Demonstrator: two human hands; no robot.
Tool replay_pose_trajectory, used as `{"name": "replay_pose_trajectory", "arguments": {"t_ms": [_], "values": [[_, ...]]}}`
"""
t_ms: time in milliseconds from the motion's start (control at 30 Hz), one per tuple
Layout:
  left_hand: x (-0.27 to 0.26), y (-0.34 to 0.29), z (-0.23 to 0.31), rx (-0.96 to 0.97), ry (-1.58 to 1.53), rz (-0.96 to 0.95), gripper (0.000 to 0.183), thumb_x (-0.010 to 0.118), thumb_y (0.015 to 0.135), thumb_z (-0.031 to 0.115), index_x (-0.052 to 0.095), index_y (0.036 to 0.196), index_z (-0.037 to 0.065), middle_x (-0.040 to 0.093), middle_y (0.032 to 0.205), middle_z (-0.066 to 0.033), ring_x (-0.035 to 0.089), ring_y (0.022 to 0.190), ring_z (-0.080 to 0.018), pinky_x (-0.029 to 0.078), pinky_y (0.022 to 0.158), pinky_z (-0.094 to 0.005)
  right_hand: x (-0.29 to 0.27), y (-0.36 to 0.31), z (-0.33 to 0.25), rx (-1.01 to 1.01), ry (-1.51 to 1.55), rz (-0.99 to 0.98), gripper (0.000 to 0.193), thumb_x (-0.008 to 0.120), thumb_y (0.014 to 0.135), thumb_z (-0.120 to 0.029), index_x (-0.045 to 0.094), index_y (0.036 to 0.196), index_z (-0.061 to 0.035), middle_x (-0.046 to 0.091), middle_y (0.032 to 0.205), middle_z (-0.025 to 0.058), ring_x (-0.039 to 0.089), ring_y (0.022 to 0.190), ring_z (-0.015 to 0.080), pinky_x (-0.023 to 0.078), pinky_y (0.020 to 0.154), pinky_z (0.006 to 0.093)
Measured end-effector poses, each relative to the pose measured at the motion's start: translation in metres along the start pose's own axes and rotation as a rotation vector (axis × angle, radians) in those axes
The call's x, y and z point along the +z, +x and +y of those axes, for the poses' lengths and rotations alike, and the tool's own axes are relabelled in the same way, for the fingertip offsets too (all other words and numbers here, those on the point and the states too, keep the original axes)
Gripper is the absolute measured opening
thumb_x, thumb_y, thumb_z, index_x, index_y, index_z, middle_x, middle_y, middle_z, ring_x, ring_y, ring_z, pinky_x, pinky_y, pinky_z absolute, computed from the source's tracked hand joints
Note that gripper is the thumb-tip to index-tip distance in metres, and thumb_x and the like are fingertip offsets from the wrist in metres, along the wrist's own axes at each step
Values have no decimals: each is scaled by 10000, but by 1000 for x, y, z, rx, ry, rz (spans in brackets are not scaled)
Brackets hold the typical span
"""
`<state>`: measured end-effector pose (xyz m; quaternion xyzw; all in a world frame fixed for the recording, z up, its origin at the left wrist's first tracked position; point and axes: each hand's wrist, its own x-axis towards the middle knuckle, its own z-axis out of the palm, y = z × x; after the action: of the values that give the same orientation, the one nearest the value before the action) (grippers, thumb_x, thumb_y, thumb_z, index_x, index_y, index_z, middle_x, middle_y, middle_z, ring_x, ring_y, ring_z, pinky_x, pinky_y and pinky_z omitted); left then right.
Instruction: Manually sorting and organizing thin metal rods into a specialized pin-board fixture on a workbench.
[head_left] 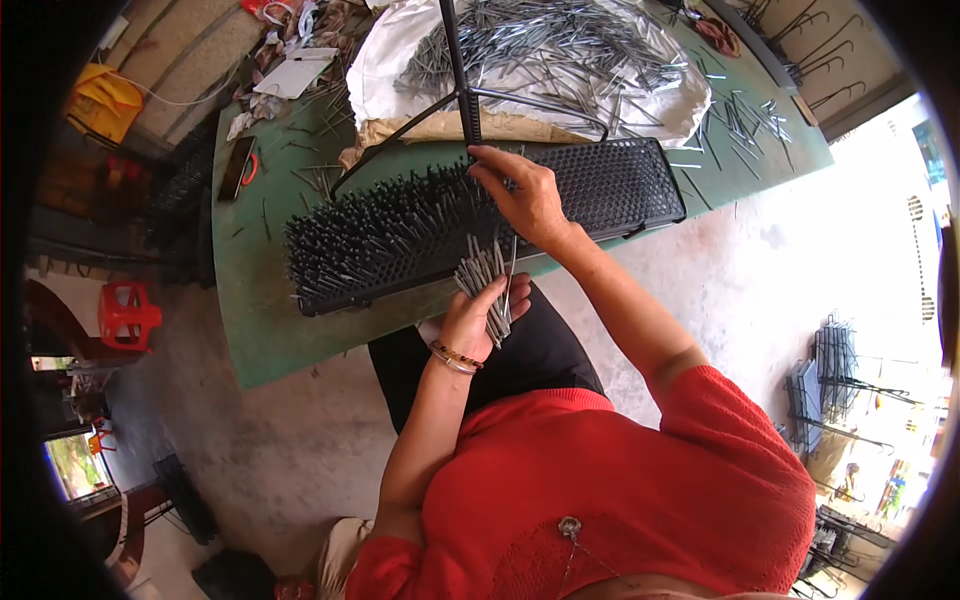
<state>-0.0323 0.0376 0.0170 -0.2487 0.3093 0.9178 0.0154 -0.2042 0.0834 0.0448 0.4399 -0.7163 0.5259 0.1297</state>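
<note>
A loose bundle of thin grey metal rods [487, 283] lies in my left hand [472, 318], whose fingers curl round it just in front of a long black perforated rack [620, 185]. Many dark-tipped rods [375, 235] stand in the holes of the rack's left part, some leaning. The holes on the right part show bare. Over the rack's middle, by its far edge, my right hand [535, 203] has thumb and forefinger brought close together. What sits between those fingertips is too small to make out.
The rack rests on a green table [260, 340]. Behind it, white sheeting [375, 75] carries a heap of loose rods [540, 45], and a black metal stand [458, 60] rises there. More rods [745, 120] lie scattered right. A phone [236, 168] and red-handled scissors [251, 170] lie left.
</note>
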Motion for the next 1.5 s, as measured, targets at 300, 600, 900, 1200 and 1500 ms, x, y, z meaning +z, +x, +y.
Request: {"name": "replay_pose_trajectory", "arguments": {"t_ms": [300, 600, 900, 1200, 1500], "values": [[-13, 1, -3, -2, 70, -18, 248, 567, 914, 136, 569, 1143, 40, 652, 1014, -108, 644, 867, -168, 551, 770, -332, -5, -3, 0, -267, -319, -84, 244, 670, 791, -154, 657, 1030, -108, 591, 956, 63, 558, 783, 247, 441, 697, 362], [-6, -2, 1, 53, 24, -2, 257, 578, 911, 143, 559, 1153, 61, 655, 986, -84, 639, 837, -144, 545, 748, -311, -17, -7, -9, -66, -132, -5, 166, 671, 820, -151, 678, 936, -33, 617, 857, 101, 618, 742, 249, 484, 618, 330], [13, -8, 9, 83, 73, -102, 264, 544, 928, 142, 529, 1172, 41, 641, 1011, -100, 634, 870, -171, 550, 740, -309, -46, -38, -18, 829, 556, -514, 236, 694, 844, -229, 702, 832, 6, 661, 763, 27, 575, 677, 66, 456, 588, 235], [9, -5, 4, 58, 111, -71, 276, 549, 924, 151, 524, 1175, 40, 650, 996, -124, 643, 838, -177, 552, 701, -303, -54, -26, -10, 841, 640, -412, 218, 708, 826, -188, 693, 947, -8, 671, 791, 16, 553, 648, 57, 461, 592, 203], [3, -1, -8, 41, 16, 57, 236, 540, 914, 131, 548, 1129, 34, 651, 1004, -151, 653, 884, -218, 560, 719, -346, -52, -34, -10, 792, 510, -496, 233, 697, 836, -176, 676, 984, 4, 679, 816, 34, 590, 717, 56, 476, 592, 205]]}}
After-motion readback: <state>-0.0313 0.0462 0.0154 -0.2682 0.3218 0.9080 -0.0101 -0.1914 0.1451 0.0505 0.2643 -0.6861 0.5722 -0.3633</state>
